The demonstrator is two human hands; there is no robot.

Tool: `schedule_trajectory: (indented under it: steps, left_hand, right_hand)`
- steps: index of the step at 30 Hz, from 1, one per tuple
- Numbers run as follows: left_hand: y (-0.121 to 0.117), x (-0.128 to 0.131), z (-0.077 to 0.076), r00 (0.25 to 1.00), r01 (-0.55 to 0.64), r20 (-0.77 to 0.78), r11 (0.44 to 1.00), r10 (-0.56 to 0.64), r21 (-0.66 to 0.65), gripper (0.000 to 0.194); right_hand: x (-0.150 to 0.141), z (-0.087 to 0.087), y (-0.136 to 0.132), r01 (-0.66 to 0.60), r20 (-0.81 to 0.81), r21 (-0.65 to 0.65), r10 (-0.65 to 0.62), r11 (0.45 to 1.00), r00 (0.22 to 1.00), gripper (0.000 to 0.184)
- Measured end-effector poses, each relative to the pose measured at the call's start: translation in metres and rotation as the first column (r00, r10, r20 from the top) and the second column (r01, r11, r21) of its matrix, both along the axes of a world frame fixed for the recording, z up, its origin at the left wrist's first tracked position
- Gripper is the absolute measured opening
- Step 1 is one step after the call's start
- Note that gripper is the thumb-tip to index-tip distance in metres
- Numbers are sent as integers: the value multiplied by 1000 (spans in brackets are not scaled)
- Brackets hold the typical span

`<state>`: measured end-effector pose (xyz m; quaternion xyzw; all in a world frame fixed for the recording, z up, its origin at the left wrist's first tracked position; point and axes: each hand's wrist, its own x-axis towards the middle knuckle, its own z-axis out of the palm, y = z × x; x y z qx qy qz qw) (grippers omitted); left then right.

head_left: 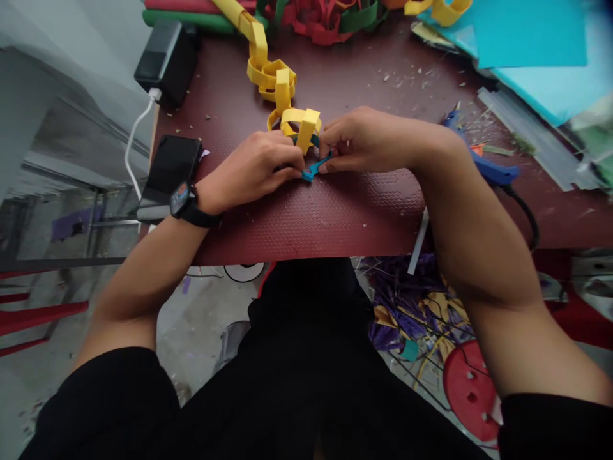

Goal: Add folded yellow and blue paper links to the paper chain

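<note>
Pinching a blue strip (313, 169), looped through the end link (308, 132) of a yellow paper chain (283, 84), with fingertips of left hand (263, 160) and right hand (357, 142); holding it low over the maroon table (297, 223).

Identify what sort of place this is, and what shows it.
Probably a craft workspace: a yellow link chain lies on the dark red table, blue sheets are piled at its far right, and what looks like a blue glue gun lies nearby.
</note>
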<state>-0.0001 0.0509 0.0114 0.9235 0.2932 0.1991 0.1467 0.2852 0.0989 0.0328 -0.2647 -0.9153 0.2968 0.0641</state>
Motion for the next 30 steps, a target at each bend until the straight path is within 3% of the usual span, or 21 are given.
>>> schedule_trajectory:
  steps: [8, 13, 30]
  left_hand:
    - [3, -2, -5, 998, -7, 67, 1000, 8, -19, 22]
    - [3, -2, -5, 998, -29, 63, 999, 30, -25, 19]
    - [1, 0, 1, 994, -1, 108, 994, 13, -113, 17]
  right_hand:
    - [2, 0, 0, -1, 13, -67, 2, 998, 1000, 36]
    - [-4, 1, -5, 2, 24, -37, -2, 999, 1000, 43]
    - [-8, 3, -8, -20, 12, -76, 21, 997, 1000, 37]
